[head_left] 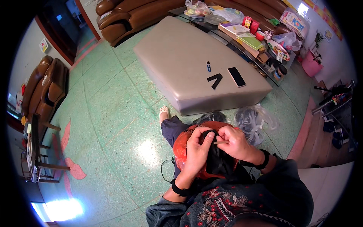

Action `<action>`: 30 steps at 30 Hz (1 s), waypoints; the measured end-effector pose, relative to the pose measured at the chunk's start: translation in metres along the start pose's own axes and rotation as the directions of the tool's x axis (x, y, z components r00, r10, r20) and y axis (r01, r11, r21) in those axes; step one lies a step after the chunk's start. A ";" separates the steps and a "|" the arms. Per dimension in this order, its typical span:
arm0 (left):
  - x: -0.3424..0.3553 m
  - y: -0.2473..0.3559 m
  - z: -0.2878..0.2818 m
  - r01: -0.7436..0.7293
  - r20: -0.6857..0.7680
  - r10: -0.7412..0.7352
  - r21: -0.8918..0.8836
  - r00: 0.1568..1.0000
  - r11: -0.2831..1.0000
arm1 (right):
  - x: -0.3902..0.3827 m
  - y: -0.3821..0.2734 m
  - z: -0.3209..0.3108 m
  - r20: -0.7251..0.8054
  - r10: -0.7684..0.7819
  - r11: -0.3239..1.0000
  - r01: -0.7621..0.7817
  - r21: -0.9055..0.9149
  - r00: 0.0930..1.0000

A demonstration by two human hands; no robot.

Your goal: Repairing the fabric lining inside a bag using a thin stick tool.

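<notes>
In my lap lies an orange-red plastic-like piece (181, 145) with black fabric (221, 166) on top. My left hand (198, 149) grips the upper edge of the black fabric, its thumb pressed over it. My right hand (234, 143) is pinched on a thin, light brownish stick-like tool (221, 142) at that same edge; its far end is too small to make out. On the grey padded ottoman (170, 53) ahead lie small blue snips (208, 66), a bent black strip (214, 79) and a phone (236, 77).
Bagged dark items (251, 125) sit on the floor by the ottoman. A glass table (272, 77) with books, bags and plates stands behind it. Brown sofas (124, 19) line the room; a chair (53, 166) is at left, a pink planter (312, 64) and metal rack (329, 106) at right.
</notes>
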State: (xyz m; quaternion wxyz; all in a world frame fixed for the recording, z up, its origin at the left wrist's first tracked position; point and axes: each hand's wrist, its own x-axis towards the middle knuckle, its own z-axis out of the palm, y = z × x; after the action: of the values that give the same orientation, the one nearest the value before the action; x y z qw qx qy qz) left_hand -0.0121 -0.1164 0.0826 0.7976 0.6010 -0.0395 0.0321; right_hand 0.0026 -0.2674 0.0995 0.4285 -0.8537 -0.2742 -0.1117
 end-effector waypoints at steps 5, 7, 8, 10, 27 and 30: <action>-0.002 -0.006 -0.017 0.091 0.039 -0.102 0.228 0.994 0.969 | 0.003 0.000 -0.016 0.012 0.253 0.956 -0.252 0.153 0.967; -0.003 -0.004 -0.023 0.159 0.122 -0.193 0.246 0.973 0.956 | 0.003 0.000 -0.019 0.026 0.263 0.950 -0.264 0.167 0.964; -0.003 -0.002 -0.022 0.200 0.115 -0.219 0.157 0.969 0.967 | 0.003 0.001 -0.020 0.046 0.269 0.945 -0.273 0.181 0.962; -0.003 0.005 -0.019 0.236 0.110 -0.243 0.073 0.964 0.969 | -0.003 0.007 -0.018 0.045 0.271 0.934 -0.274 0.230 0.961; -0.003 0.016 -0.013 0.514 0.291 -0.425 -0.428 0.857 0.744 | 0.013 0.022 -0.021 0.526 0.236 0.284 -0.575 0.767 0.817; 0.001 0.019 -0.014 0.531 0.321 -0.424 -0.542 0.847 0.651 | 0.004 0.019 -0.011 0.327 0.265 0.589 -0.421 0.689 0.907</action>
State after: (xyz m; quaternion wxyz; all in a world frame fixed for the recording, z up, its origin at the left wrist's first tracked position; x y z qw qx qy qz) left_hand -0.0126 -0.0979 0.0966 0.9215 0.2985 0.0462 -0.2441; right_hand 0.0171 -0.2836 0.0950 0.7251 -0.6448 -0.1642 0.1776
